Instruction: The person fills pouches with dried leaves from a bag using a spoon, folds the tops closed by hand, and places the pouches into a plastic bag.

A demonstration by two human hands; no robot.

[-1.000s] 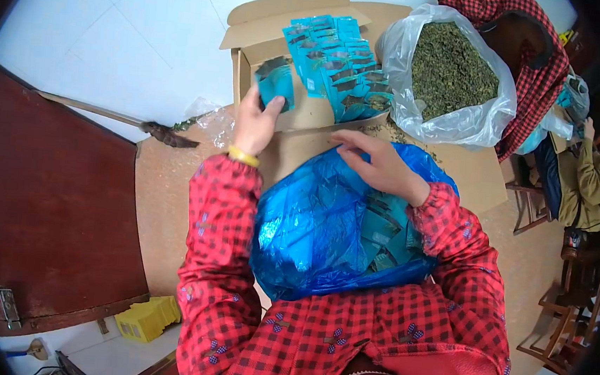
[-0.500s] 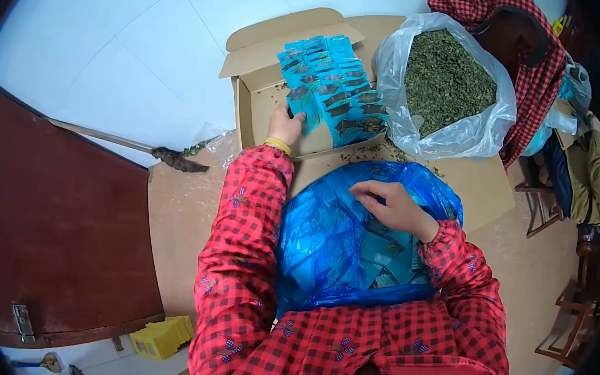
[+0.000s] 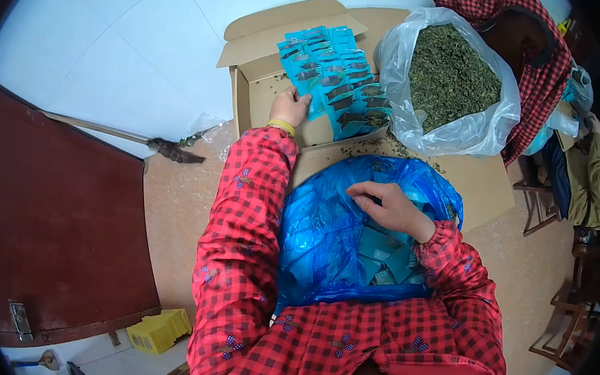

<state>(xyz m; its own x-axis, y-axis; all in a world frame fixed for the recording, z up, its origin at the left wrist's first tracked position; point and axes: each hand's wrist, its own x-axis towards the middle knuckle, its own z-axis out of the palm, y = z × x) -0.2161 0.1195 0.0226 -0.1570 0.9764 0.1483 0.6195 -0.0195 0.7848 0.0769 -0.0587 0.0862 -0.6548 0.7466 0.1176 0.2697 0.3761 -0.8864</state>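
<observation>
My left hand [image 3: 290, 109] is inside the cardboard box [image 3: 240, 102], its thumb and fingers closed at the edge of a teal packet [image 3: 315, 104] at the left end of the rows. Several teal packets [image 3: 337, 67] with dark contents at their open tops stand packed in these rows. My right hand [image 3: 391, 207] hovers above the blue plastic bag [image 3: 317, 238] on my lap. Its fingers are bent and held together, with nothing visible in them. Flat teal packets [image 3: 380, 247] lie loose inside the blue bag.
A clear plastic bag [image 3: 498, 125] full of dried green leaves [image 3: 453, 80] stands right of the box. Leaf crumbs [image 3: 366, 147] are scattered along the box's near edge. A dark red door [image 3: 58, 218] is at left; a yellow container [image 3: 160, 329] sits below it. Another person's sleeve [image 3: 599, 172] shows at right.
My left hand has shifted slightly up and its grip at the packet's edge has changed a little. My right hand stays nearly still. The whole view has moved slightly.
</observation>
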